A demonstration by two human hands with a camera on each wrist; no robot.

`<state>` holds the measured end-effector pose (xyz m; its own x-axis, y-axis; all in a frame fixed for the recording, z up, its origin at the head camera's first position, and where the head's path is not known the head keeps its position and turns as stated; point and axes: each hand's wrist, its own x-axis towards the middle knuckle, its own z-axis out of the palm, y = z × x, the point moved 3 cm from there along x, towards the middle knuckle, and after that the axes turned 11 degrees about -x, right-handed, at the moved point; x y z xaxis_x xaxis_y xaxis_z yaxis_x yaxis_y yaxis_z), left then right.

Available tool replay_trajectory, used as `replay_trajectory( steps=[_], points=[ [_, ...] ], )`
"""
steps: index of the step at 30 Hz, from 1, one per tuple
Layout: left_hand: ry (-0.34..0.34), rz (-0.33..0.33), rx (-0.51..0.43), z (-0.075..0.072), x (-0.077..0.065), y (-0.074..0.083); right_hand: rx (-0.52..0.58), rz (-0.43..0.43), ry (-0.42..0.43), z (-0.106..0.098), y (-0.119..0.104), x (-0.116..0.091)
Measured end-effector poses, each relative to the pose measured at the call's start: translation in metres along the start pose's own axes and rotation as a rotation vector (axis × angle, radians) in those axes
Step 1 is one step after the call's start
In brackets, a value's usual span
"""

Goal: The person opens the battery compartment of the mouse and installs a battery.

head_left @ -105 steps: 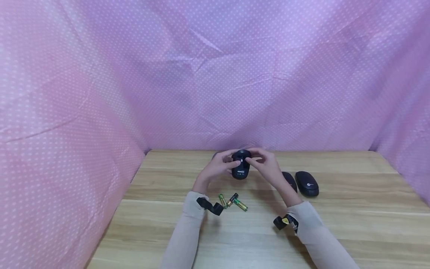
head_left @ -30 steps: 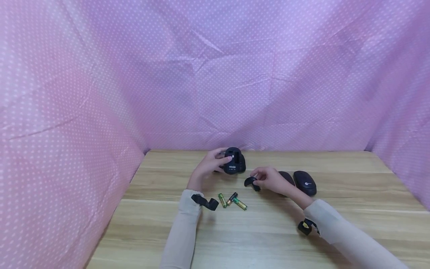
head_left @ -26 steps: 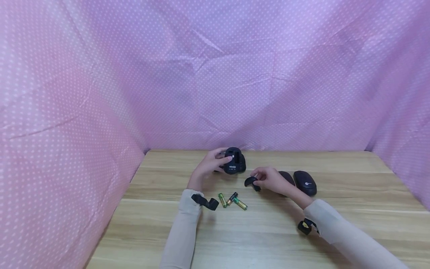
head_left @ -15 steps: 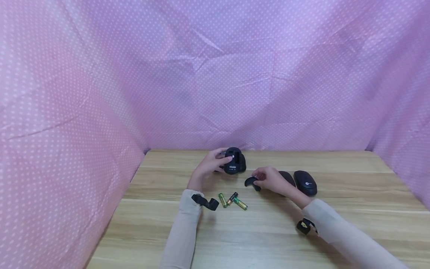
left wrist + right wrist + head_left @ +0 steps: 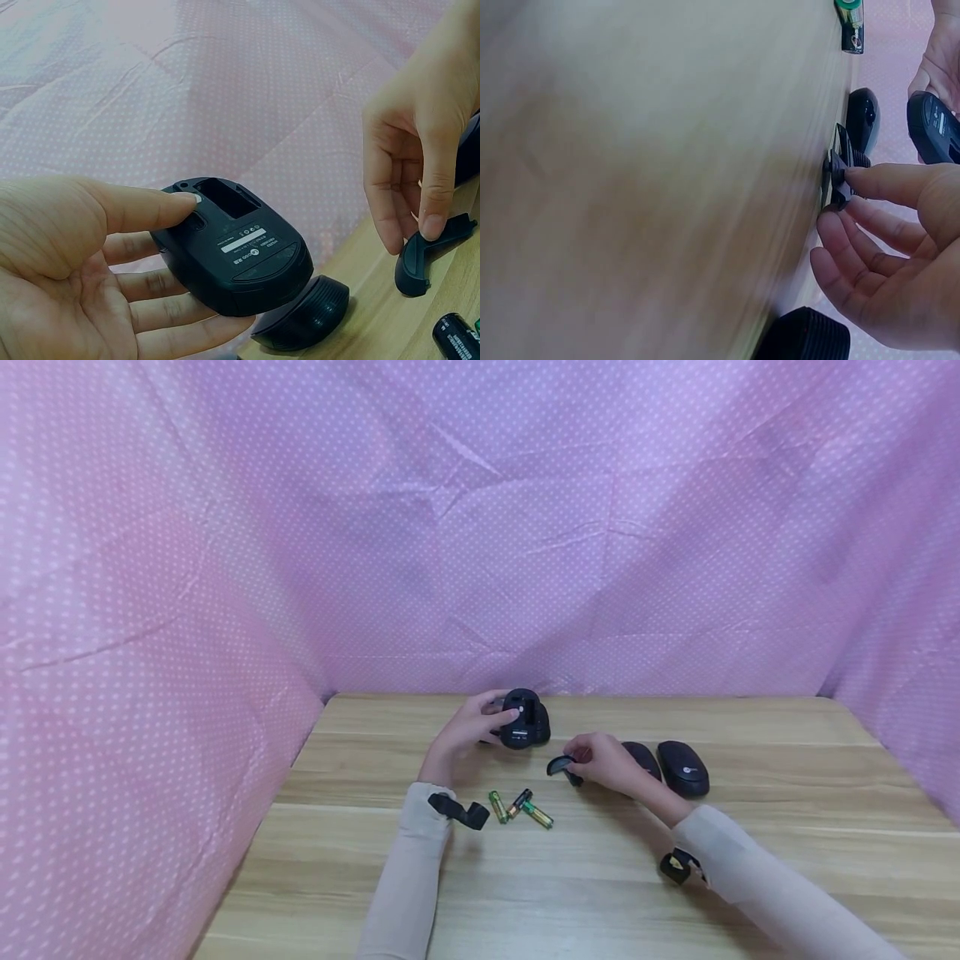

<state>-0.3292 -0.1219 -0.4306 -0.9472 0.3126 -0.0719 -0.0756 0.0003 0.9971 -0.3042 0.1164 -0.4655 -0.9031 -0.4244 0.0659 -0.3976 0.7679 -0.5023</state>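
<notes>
My left hand grips a black computer mouse turned underside up, thumb on its base and fingers beneath. In the left wrist view its battery slot is uncovered and looks vacant. To the right, my right hand pinches the curved black battery cover between thumb and fingers, close over the table. Several batteries, among them a green one, a black one and another green one, lie grouped between my forearms.
Behind the held mouse, another black mouse rests on the wooden table. At the right sit a black mouse with a logo and a second mouse, partly hidden by my right hand. Pink dotted cloth hangs behind the table.
The battery cover has come off the mouse and moved right and toward me with my right hand, then tilted slightly. My left hand has shifted a little left with the mouse.
</notes>
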Motion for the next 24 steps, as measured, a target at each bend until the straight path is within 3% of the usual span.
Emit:
replay_trajectory(
  steps=[16, 24],
  points=[
    [-0.010, -0.008, -0.005, -0.0023, 0.0046, -0.0014, 0.010, 0.008, 0.018, 0.0022, -0.0037, 0.0018],
    [-0.018, -0.002, 0.008, -0.0040, 0.0064, -0.0003, -0.035, 0.030, 0.019, 0.0017, -0.0058, 0.0037]
  ],
)
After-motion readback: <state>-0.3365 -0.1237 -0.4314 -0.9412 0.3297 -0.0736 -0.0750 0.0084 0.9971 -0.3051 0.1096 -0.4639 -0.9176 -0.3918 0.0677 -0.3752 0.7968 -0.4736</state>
